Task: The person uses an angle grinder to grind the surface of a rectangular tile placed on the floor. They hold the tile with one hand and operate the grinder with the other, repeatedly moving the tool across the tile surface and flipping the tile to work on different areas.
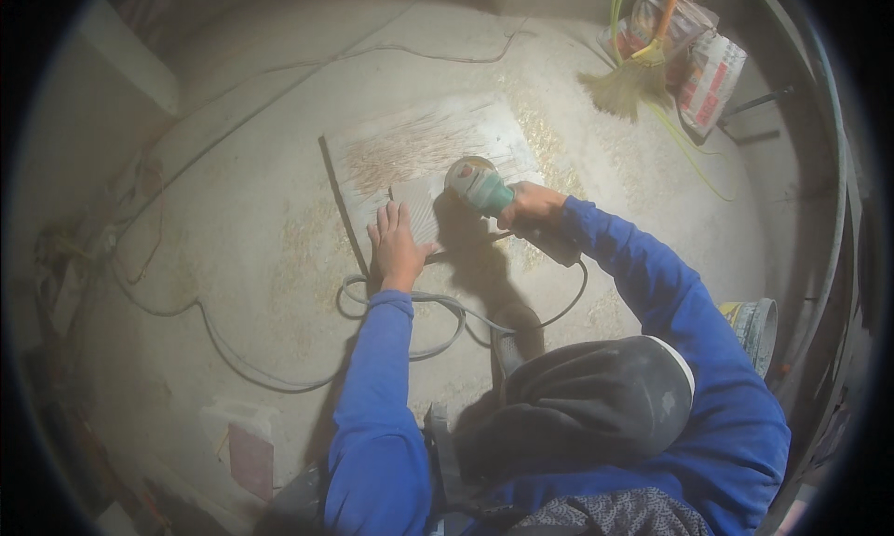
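My right hand (537, 206) is wrapped round the body of a green angle grinder (486, 191). Its round disc end is over the right side of a small, pale, ribbed piece (424, 208), which looks like tile; whether the disc touches it I cannot tell. My left hand (398, 245) lies on the left part of that piece with fingers stretched out. Under both is a light square board or slab (484, 126), its surface covered in brownish scratches or cut marks. From the grinder's rear a grey cord (447, 301) runs in loops below my left hand.
At the upper right a straw broom (638, 78) with an orange handle leans by printed bags (712, 84). A bucket (752, 331) stands beside my right elbow. Cable (265, 382) stretches across the dusty floor to the left. A pale block (247, 447) sits at lower left.
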### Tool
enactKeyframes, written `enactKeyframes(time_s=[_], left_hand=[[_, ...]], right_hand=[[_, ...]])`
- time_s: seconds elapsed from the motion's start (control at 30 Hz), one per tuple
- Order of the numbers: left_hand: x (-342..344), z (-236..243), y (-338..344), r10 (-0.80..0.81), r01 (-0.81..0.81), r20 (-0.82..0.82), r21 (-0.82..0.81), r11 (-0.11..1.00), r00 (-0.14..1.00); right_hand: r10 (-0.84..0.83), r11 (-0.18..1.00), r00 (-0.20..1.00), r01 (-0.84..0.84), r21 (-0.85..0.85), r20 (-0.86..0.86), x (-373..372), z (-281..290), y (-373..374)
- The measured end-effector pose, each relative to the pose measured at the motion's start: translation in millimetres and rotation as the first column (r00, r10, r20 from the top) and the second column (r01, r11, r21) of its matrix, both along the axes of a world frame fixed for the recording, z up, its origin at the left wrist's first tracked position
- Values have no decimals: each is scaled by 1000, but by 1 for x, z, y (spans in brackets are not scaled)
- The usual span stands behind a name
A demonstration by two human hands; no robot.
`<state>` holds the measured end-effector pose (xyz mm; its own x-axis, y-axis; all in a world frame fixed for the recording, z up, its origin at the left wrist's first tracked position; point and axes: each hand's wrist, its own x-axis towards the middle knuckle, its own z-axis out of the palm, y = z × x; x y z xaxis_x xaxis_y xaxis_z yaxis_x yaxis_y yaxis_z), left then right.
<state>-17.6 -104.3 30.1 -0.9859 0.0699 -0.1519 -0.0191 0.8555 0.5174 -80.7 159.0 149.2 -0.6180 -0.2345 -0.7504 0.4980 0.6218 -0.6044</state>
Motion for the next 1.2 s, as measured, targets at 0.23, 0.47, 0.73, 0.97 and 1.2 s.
enactKeyframes(time_s=[0.23,0.47,0.73,0.97,1.2], left_hand=[[0,1,0,-3,3,2,5,1000,1000],[0,1,0,2,-2,-5,7,1000,1000],[0,2,0,-2,2,15,-18,1000,1000],[-1,-1,0,-6,6,6,-19,1000,1000],[0,-2,0,3,-3,-7,9,1000,1000]], right_hand=[[8,1000,1000,-8,-8,-4,2,-6,-3],[7,1000,1000,-7,11,-11,0,-2,0],[27,999,1000,-27,34,1,0,-12,1],[28,1000,999,-28,1,-17,3,-12,2],[94,995,996,-94,44,10,-1,-11,6]])
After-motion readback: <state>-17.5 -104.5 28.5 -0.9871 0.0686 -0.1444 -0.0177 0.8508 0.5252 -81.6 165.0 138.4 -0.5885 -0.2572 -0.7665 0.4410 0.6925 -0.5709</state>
